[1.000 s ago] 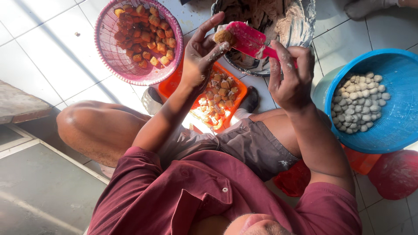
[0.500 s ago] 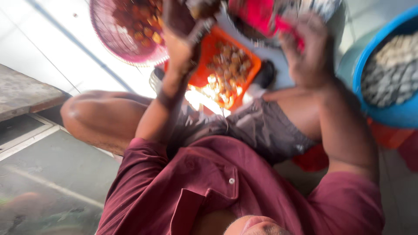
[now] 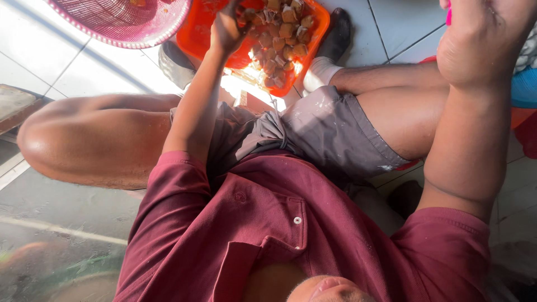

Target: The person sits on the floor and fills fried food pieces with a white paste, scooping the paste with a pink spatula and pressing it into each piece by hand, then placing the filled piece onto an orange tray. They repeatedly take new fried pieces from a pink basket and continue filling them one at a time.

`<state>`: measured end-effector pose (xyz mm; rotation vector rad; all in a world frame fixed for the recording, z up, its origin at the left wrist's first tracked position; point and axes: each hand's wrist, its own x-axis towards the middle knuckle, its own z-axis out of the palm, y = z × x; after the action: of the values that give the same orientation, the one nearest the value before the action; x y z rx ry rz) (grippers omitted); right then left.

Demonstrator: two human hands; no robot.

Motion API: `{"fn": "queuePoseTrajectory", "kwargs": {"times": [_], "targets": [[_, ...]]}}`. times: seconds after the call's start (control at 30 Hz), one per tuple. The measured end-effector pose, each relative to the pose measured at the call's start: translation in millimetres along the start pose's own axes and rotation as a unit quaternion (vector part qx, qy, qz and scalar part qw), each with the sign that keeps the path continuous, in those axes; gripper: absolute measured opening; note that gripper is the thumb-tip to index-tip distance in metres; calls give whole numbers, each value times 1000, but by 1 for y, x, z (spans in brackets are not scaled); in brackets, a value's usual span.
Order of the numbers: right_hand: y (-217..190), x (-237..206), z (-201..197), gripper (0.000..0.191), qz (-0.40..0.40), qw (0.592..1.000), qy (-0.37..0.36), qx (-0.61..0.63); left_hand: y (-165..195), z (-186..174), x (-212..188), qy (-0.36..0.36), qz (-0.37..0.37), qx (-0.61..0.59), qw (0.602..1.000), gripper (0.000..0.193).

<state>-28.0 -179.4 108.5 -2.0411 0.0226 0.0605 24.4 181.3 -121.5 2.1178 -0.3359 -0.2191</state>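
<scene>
**Left hand down in the orange tray, right hand raised at the frame's edge**

The person sits on the tiled floor (image 3: 84, 72) with knees spread, and the work shown is picking among the brown food chunks (image 3: 279, 39). These fill an orange tray (image 3: 196, 36) that lies on the floor between the legs. The left hand (image 3: 226, 28) reaches forward into the tray's near left part, with its fingers among or just over the chunks. The hand is in shadow against bright sun. Whether its grip is closed on a chunk or merely touching the pile cannot be told.

The right hand (image 3: 481, 39) is raised at the upper right, and only its back and wrist show. A sliver of something pink (image 3: 448, 15) sits against it at the frame edge, but the fingers are cut off, so its grip cannot be told either.

As a judgement, lifting one chunk cleanly calls for a light pinch on a single piece, since they lie heaped and touching.

The chunks look small, roughly cubed and tan to brown, some with paler faces. A pink mesh basket (image 3: 128, 22) sits just left of the tray. A blue basin (image 3: 526, 89) shows behind the right arm.
</scene>
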Motion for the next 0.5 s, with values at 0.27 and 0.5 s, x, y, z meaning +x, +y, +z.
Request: {"fn": "queuePoseTrajectory", "kwargs": {"times": [0.27,0.5], "targets": [[-23,17,7,36,15,990,-22,136,-2,1,15,55,-24,-87,994,63],[-21,38,-3,28,147,966,23,210,11,-3,31,88,-50,-110,989,36]]}}
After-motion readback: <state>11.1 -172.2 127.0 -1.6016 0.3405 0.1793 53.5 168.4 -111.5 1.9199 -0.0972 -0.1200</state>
